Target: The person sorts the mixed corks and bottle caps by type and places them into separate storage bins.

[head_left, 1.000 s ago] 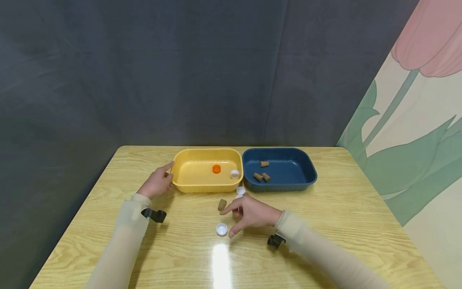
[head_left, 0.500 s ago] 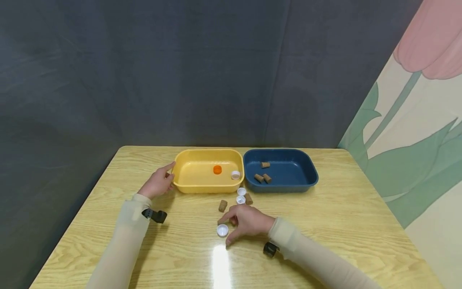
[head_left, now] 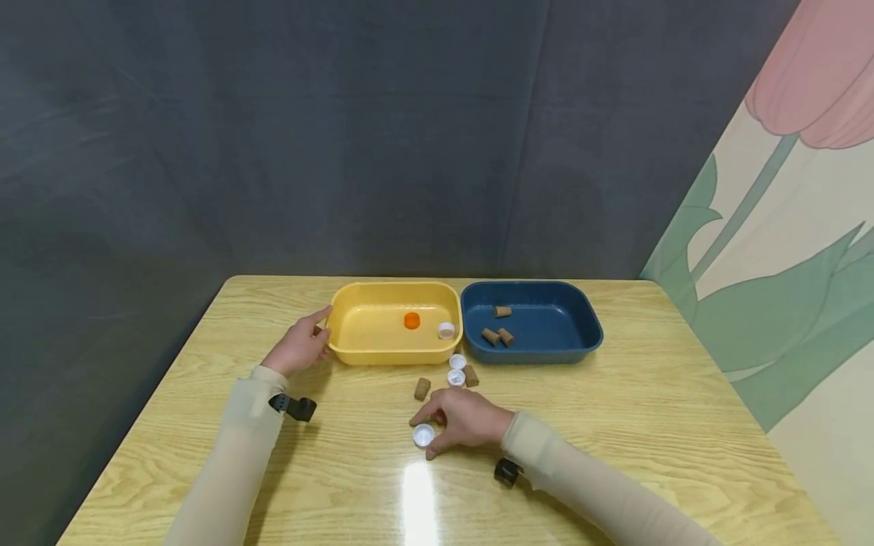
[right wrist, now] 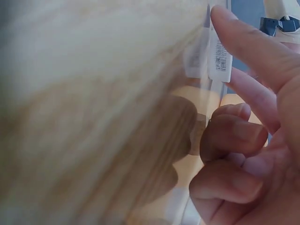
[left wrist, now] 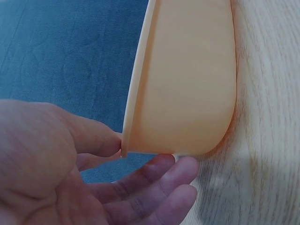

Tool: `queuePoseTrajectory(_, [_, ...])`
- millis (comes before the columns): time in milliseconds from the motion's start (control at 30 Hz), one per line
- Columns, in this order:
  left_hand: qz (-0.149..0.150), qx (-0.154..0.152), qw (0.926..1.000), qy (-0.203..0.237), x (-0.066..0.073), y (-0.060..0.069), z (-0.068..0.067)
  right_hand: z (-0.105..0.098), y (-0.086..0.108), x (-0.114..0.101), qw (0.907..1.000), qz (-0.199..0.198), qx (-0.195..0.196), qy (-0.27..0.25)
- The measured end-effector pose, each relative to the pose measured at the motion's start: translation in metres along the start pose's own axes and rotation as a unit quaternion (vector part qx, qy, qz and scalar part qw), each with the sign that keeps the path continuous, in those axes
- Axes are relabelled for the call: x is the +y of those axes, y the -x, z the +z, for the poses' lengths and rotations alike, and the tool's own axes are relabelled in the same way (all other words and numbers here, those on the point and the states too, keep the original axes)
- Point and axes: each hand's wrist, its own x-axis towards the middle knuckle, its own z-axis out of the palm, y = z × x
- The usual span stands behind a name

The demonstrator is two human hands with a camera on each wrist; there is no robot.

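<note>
My left hand (head_left: pixel 297 346) is at the left end of the yellow tray (head_left: pixel 392 356); in the left wrist view its thumb and fingertips touch the tray's rim and outer wall (left wrist: pixel 187 84), without curling round it. My right hand (head_left: pixel 467 418) is low over the table, thumb and index finger at opposite sides of a white cap (head_left: pixel 423 435). The right wrist view shows the printed side of that cap (right wrist: pixel 220 58) between these two digits, the other fingers curled. Behind the hand lie two more white caps (head_left: pixel 457 362) and two corks (head_left: pixel 422 389).
The yellow tray contains an orange cap (head_left: pixel 412 321) and a white cap (head_left: pixel 446 331). Against its right side stands a dark blue tray (head_left: pixel 539 356) with three corks (head_left: pixel 502 311). A dark cloth (head_left: pixel 382 152) hangs behind the table (head_left: pixel 642 425).
My right hand has come down and left from beside the caps near the trays, uncovering a cork, and its thumb and index finger have closed in on the front cap. The left hand has stayed put.
</note>
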Motion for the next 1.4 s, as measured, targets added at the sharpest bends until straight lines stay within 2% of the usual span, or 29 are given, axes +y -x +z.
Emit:
queuePoseTrajectory(233, [0.009, -0.001, 1.0, -0.003, 0.0013, -0.0001, -0.0014, -0.0018, -0.0018, 0.0044, 0.9993, -0.001, -0.011, -0.035])
queuePoseTrajectory(533, [-0.002, -0.001, 1.0, 0.0, -0.0012, -0.0011, 0.0002, -0.0018, -0.0015, 0.0053, 0.9969, -0.008, -0.016, -0.076])
queuePoseTrajectory(900, [0.003, 0.002, 1.0, 0.005, -0.0041, -0.0031, 0.0009, -0.003, -0.0004, 0.0069, 0.997, -0.016, -0.009, -0.075])
queuePoseTrajectory(1400, [0.008, 0.004, 1.0, -0.003, -0.0038, -0.0024, 0.0007, -0.0085, 0.0012, 0.0054, 0.9954, 0.011, 0.001, -0.095])
